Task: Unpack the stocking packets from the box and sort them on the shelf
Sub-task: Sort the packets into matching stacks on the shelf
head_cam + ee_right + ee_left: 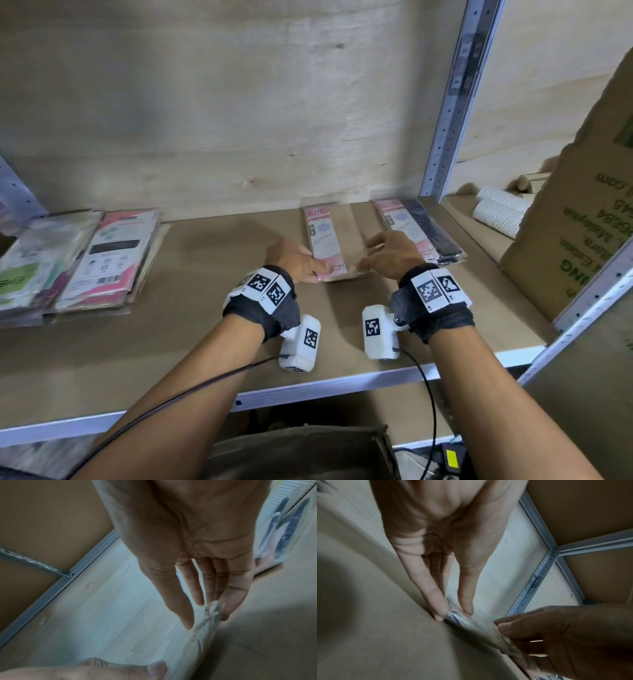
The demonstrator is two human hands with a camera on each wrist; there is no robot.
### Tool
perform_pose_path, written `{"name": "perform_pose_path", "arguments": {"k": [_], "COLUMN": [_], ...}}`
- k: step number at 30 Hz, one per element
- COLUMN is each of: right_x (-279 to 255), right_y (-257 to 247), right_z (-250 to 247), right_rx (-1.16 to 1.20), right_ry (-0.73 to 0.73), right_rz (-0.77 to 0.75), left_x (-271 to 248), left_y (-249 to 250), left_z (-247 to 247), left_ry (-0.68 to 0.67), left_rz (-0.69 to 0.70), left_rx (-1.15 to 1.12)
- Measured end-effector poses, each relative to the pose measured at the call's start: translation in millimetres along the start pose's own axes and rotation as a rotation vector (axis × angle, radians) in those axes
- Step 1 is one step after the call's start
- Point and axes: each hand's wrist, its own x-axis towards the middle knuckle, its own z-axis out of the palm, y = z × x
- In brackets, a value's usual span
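L hand (pixel 297 261): on near-left corner of the pink stocking packet stack (pixel 330 240); left wrist cam shows thumb on top and fingers (pixel 435 597) at the edge, pinching that corner.
R hand (pixel 394 255): at near-right corner of same stack; right wrist cam shows thumb and fingers (pixel 235 596) nearly straight, closing on the crinkled plastic corner, light pinch.
Stack pos: flat on the shelf board (pixel 212 308), mid-shelf, long side running front to back, far end near the plywood back wall (pixel 222 102). "ENE" printed at the far end of the top packet.
2nd packet stack (pixel 419 229): just R of the held one, pink card w/ dark stockings, by the metal upright (pixel 452 102); small gap between the two stacks.
L side of shelf: pile of other packets (pixel 102 260), pink/white/green cards, fanned, well apart from the hands.
Cardboard box (pixel 582 219): far R in the next bay, tilted, green print on its side.
Rolled white items (pixel 500 212): next bay, behind the box; can't tell what they are.
Wrists: dark bands w/ marker tags, white cam units under each, cables trailing back.
Blur: head view slightly smeared, small print unreadable.
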Motion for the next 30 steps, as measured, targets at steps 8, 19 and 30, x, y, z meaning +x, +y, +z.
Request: {"name": "perform_pose_path", "arguments": {"k": [8,19,30], "right_x": [-4,-7,-15], "right_y": [4,8,3], "right_z": [-5,-11,-13], "right_rx": [-0.084,-0.131,-0.169], "right_ry": [0.001,0.0,0.044], "right_rz": [-0.004,0.002,-0.099], "left_x": [5,-5,1], "left_y": [7,13,5], "left_z": [14,23,2], "left_ry": [0.007,-0.051,0.029], "left_rz": [-0.018,-0.03,-0.001], "left_rx": [0.012,0.057,0.137]}}
